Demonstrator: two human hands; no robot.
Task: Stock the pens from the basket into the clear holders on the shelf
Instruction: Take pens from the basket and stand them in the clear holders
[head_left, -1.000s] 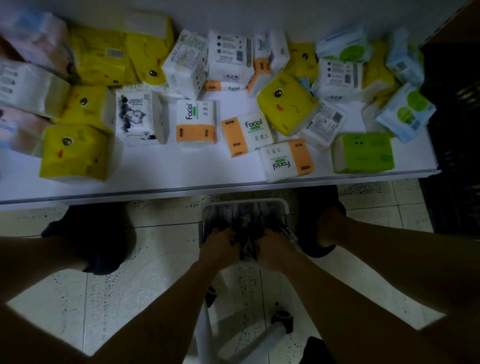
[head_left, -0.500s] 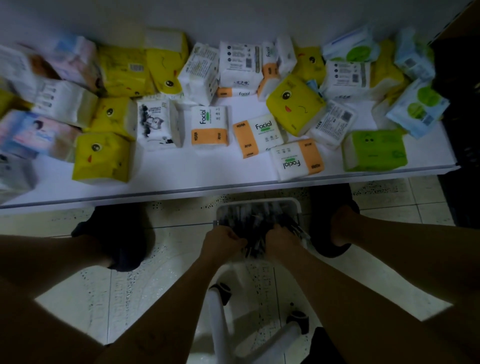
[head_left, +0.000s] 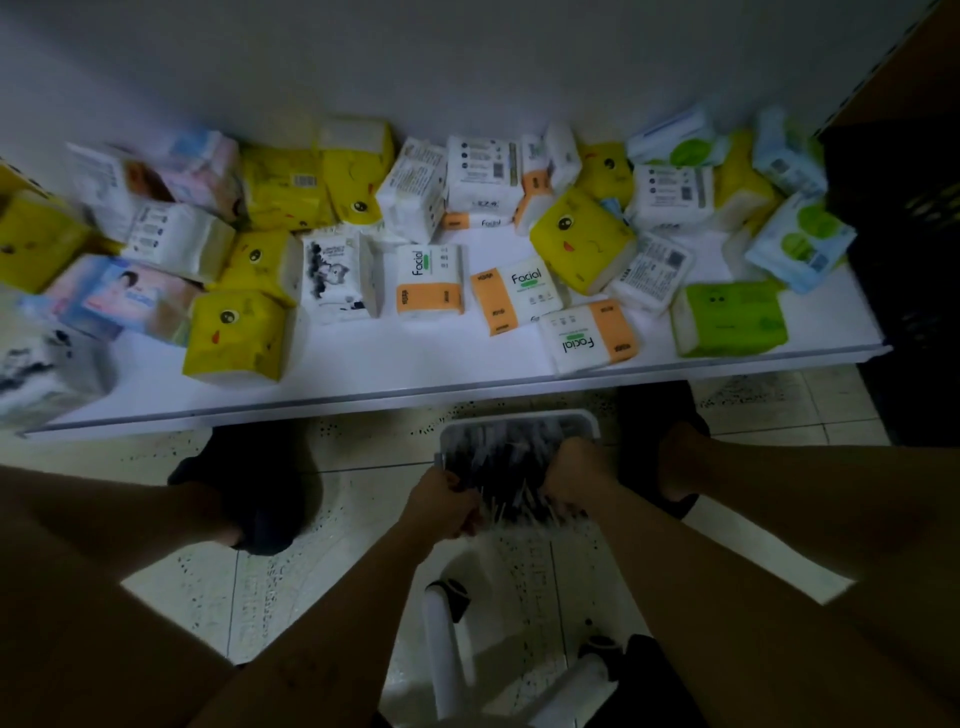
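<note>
Right hand (head_left: 574, 475) now farther into basket (head_left: 519, 415) — fingers unseen amid blurred pens (head_left: 511, 467)

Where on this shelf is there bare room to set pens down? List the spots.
Widest: the front strip of the shelf between the front yellow pack and the upside-down Facial pack. A smaller patch lies front left, between that pack and the blurred end pack. The back row and both ends are crowded.

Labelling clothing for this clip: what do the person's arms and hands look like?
The left forearm and right forearm are bare, no sleeves in view. The left hand and right hand wear no gloves; no watch or ring shows in dim light.
</note>
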